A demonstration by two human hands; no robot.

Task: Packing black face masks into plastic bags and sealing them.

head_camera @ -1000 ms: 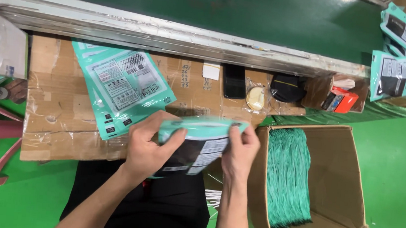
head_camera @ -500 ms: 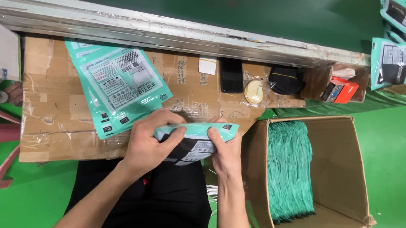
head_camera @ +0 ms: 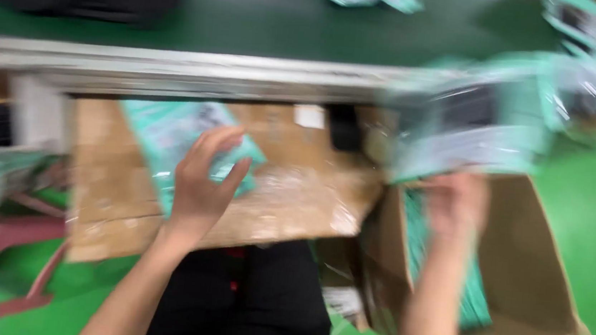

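Since the earlier frame, both hands have parted: the right hand [head_camera: 456,203] has lifted a teal plastic packet [head_camera: 471,121] up and to the right, and the left hand [head_camera: 203,184] has gone back over the worktop [head_camera: 288,202]. The view is heavily blurred by motion. The right hand grips the packet by its lower edge, and the packet sits above the open cardboard box [head_camera: 532,281] beside the worktop's right edge. The box holds a stack of teal packets [head_camera: 473,298] along its left wall, with open room to the right of them. The left hand is spread wide, fingers apart, holding nothing, over the near edge of a second teal packet [head_camera: 171,138] that lies flat on the cardboard-covered worktop. A metal rail [head_camera: 177,71] bounds the worktop's far edge, with a green belt [head_camera: 268,21] beyond it.
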